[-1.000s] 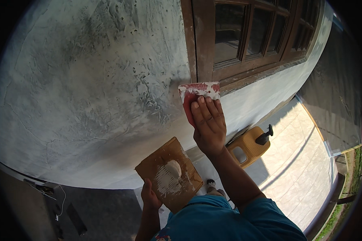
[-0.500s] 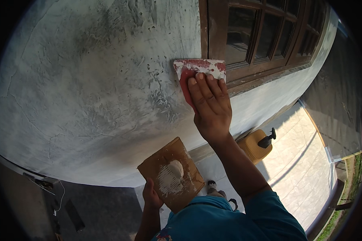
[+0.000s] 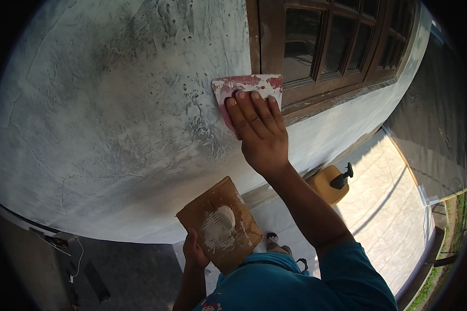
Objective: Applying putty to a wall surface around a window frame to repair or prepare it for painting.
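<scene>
My right hand (image 3: 259, 127) presses a red plastic putty spreader (image 3: 248, 83), smeared with white paste, against the grey-white wall (image 3: 114, 114). Its fingers lie over the spreader's face, and the spreader's right end comes close to the brown window frame (image 3: 273, 46). Lower down, my left hand (image 3: 194, 251) grips the left edge of a piece of brown cardboard (image 3: 244, 228), thumb on top and fingers hidden beneath. A mound of white putty (image 3: 225, 217) sits on the cardboard, with streaks of it spread around. The wall has dark patches, pits and cracks near the spreader.
A window with dark panes (image 3: 301, 46) takes up the upper right. On the pale tiled floor (image 3: 379, 197), a yellow-tan container (image 3: 328, 185) stands by the wall beside a black spray-trigger head (image 3: 342, 177). At lower left, a white cable (image 3: 80, 254) hangs near dark flooring.
My right hand and the spreader have shifted slightly left and up in the picture. The view has also moved a little; my left hand still holds the cardboard in about the same place.
</scene>
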`<state>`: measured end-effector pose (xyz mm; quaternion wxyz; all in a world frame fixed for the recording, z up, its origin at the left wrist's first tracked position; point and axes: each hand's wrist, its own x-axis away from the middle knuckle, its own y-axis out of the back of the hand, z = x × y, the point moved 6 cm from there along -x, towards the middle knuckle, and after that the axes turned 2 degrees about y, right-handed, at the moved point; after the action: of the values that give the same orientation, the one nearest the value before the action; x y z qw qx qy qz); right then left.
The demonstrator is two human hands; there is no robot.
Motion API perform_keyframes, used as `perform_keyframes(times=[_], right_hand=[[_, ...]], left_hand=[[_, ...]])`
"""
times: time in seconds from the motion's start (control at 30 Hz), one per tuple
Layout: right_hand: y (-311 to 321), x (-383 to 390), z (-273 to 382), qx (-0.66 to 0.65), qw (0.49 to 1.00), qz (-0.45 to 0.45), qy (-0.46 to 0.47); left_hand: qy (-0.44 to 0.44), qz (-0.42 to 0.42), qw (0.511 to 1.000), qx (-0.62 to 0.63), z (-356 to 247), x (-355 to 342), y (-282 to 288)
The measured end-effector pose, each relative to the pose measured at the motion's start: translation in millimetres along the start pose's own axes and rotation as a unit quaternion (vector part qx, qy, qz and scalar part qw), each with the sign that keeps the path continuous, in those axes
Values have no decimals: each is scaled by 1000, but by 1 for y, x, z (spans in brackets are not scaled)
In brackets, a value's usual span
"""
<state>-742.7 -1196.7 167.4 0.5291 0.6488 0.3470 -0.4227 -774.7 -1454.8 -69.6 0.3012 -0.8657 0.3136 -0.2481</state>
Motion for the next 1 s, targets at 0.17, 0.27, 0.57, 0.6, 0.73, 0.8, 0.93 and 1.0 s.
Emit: perform_keyframes(times=[0.17,0.27,0.57,0.6,0.73,0.8,0.93,1.0], right_hand=[[-41,106,10,-1,991,79,110],[-26,125,5,-57,988,112,89],[-37,77,-19,-33,995,72,56],[-40,99,-11,-31,993,98,54],[-18,140,-2,-96,987,131,16],[1,98,-2,-80,994,74,23],[11,32,-9,-30,998,15,45],[-15,57,-14,-30,996,62,55]], left_hand=[[-19,17,1000,-4,-2,-2,-12],[-34,8,999,23,-7,1,-6],[-29,-8,999,20,-8,0,-9],[-32,-7,999,20,-9,-2,-7],[-36,-11,999,38,-8,2,-3],[-36,-9,998,44,-8,3,-1],[-15,9,999,37,-4,0,-4],[-12,12,999,38,-4,-2,-5]])
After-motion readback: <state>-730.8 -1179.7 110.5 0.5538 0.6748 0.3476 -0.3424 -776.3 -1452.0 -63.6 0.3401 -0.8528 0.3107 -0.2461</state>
